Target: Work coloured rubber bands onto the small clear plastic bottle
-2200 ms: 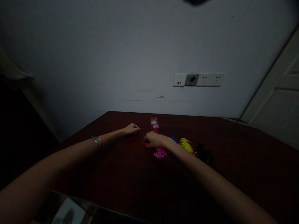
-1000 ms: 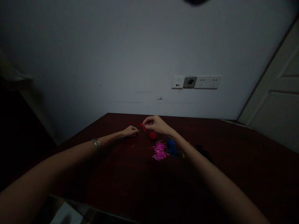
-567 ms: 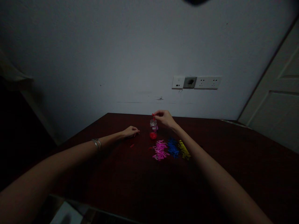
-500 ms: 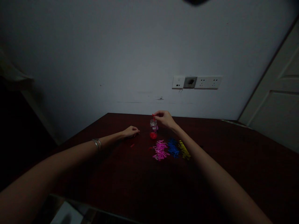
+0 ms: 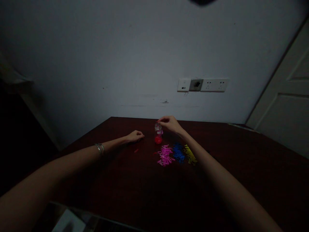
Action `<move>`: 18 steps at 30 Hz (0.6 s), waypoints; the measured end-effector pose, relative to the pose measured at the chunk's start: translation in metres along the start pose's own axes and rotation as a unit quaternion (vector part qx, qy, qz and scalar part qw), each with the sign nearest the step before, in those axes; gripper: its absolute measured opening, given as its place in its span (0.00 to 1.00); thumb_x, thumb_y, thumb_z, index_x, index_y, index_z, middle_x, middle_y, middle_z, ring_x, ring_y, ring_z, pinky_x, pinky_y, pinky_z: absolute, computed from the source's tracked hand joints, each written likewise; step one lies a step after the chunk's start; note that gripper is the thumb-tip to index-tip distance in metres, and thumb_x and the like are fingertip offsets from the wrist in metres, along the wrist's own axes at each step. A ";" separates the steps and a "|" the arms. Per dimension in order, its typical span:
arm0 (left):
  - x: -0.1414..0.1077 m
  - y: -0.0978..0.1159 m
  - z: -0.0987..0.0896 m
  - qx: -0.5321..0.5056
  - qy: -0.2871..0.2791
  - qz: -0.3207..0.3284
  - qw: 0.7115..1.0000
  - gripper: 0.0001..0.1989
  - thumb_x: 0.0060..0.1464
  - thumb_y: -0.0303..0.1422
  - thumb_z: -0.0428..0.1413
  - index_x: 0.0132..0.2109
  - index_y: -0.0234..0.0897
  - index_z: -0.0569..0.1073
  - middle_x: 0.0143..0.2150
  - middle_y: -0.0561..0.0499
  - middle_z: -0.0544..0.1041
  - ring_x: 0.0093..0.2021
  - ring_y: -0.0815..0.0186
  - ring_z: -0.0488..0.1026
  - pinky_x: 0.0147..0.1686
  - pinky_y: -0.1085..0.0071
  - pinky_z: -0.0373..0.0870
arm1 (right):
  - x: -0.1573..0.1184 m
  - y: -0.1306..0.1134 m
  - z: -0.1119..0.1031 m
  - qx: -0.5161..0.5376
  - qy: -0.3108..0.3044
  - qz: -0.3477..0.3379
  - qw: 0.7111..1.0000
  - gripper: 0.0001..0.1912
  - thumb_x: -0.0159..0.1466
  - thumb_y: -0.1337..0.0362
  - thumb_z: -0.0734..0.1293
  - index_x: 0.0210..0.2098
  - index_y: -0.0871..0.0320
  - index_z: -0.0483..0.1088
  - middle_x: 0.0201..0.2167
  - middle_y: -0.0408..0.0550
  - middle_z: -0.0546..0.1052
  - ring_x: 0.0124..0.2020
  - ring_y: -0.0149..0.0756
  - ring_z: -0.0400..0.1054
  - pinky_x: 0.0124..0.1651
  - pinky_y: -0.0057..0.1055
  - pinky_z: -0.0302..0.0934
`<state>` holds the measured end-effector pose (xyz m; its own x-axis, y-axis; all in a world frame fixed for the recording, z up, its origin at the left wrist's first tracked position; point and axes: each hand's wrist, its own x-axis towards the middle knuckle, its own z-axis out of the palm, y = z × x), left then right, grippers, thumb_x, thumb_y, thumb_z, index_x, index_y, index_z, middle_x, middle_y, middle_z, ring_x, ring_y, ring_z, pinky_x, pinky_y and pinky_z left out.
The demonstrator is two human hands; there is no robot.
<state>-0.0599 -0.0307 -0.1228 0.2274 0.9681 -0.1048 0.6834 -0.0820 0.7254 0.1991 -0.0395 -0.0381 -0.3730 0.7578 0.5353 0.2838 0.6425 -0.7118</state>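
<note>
Right hand (image 5: 170, 123): over the jar (image 5: 158, 127); too dim to tell whether clamped or apart
Jar: just under the grip, red clips (image 5: 158, 140) inside
Label (image 5: 159, 132): pale, unreadable

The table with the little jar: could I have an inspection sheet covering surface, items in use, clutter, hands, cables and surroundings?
Surface: dark reddish-brown table, dimly lit.
Items in use: clear jar, upright and open, red pieces at its bottom; pink pile, blue pile and yellow pile in front and to its right.
Clutter: one loose red piece left of the pink pile.
Hands: left hand on the table, fingers curled; right hand pinched at the jar's mouth, any grip too dim to confirm.
Cables: nothing seen.
Surroundings: pale wall, wall sockets, door at right.
</note>
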 end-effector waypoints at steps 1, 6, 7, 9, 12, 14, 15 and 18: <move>0.000 0.000 0.000 0.000 0.000 -0.001 1.000 0.12 0.50 0.39 0.51 0.35 0.34 0.70 0.17 0.57 0.62 0.13 0.76 0.54 0.14 0.78 0.50 | 0.000 0.000 0.000 -0.003 -0.002 -0.002 1.000 0.08 0.53 0.65 0.66 0.30 0.63 0.74 0.28 0.51 0.77 0.30 0.33 0.69 0.36 0.30 0.62; -0.002 0.002 0.001 0.000 -0.001 -0.004 1.000 0.13 0.50 0.40 0.52 0.36 0.33 0.70 0.18 0.57 0.63 0.14 0.76 0.55 0.14 0.78 0.51 | -0.001 0.003 0.000 -0.012 0.000 -0.009 1.000 0.09 0.53 0.64 0.66 0.30 0.63 0.74 0.29 0.50 0.77 0.30 0.33 0.69 0.36 0.29 0.62; -0.004 0.003 0.000 0.002 -0.004 -0.004 1.000 0.13 0.49 0.40 0.52 0.36 0.34 0.70 0.19 0.57 0.63 0.14 0.76 0.55 0.14 0.78 0.51 | -0.002 0.002 -0.001 -0.015 0.002 -0.009 1.000 0.09 0.53 0.64 0.66 0.30 0.63 0.74 0.29 0.50 0.77 0.30 0.33 0.69 0.36 0.29 0.61; -0.008 0.007 -0.003 0.011 -0.019 -0.006 1.000 0.15 0.48 0.42 0.52 0.37 0.34 0.70 0.20 0.56 0.64 0.15 0.76 0.56 0.14 0.78 0.52 | -0.004 0.000 -0.003 -0.025 0.012 -0.007 1.000 0.08 0.54 0.65 0.65 0.30 0.63 0.74 0.29 0.50 0.77 0.31 0.33 0.69 0.36 0.29 0.61; -0.017 0.020 -0.014 0.037 -0.087 -0.007 0.995 0.16 0.45 0.43 0.55 0.37 0.35 0.71 0.22 0.55 0.66 0.16 0.75 0.58 0.14 0.79 0.53 | -0.010 -0.007 -0.011 -0.069 0.027 -0.019 0.997 0.08 0.54 0.66 0.65 0.30 0.62 0.74 0.30 0.50 0.77 0.31 0.33 0.69 0.37 0.29 0.60; -0.025 0.030 -0.024 0.063 -0.155 -0.003 0.986 0.16 0.41 0.42 0.58 0.35 0.35 0.72 0.23 0.54 0.68 0.18 0.75 0.60 0.15 0.79 0.53 | -0.018 -0.014 -0.015 -0.116 0.008 -0.041 0.992 0.08 0.54 0.66 0.64 0.31 0.61 0.74 0.30 0.49 0.76 0.32 0.33 0.68 0.36 0.29 0.59; -0.029 0.034 -0.029 0.077 -0.183 -0.007 0.980 0.16 0.39 0.42 0.59 0.33 0.35 0.73 0.23 0.53 0.69 0.18 0.74 0.60 0.15 0.79 0.52 | -0.023 -0.019 -0.016 -0.139 -0.010 -0.052 0.989 0.09 0.54 0.66 0.64 0.32 0.61 0.74 0.30 0.48 0.76 0.31 0.33 0.68 0.36 0.28 0.59; -0.039 0.042 -0.037 0.104 -0.239 -0.032 0.965 0.15 0.36 0.42 0.61 0.30 0.35 0.73 0.21 0.53 0.70 0.17 0.74 0.60 0.15 0.79 0.50 | -0.040 -0.032 -0.012 -0.200 -0.088 -0.070 0.973 0.10 0.54 0.66 0.64 0.35 0.58 0.74 0.30 0.47 0.75 0.30 0.32 0.67 0.33 0.27 0.57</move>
<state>-0.0657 -0.0634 -0.0626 0.4389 0.7578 -0.4828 0.8205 -0.1189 0.5592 0.2152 -0.0888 -0.0308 -0.5687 0.6517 0.5019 0.5280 0.7571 -0.3847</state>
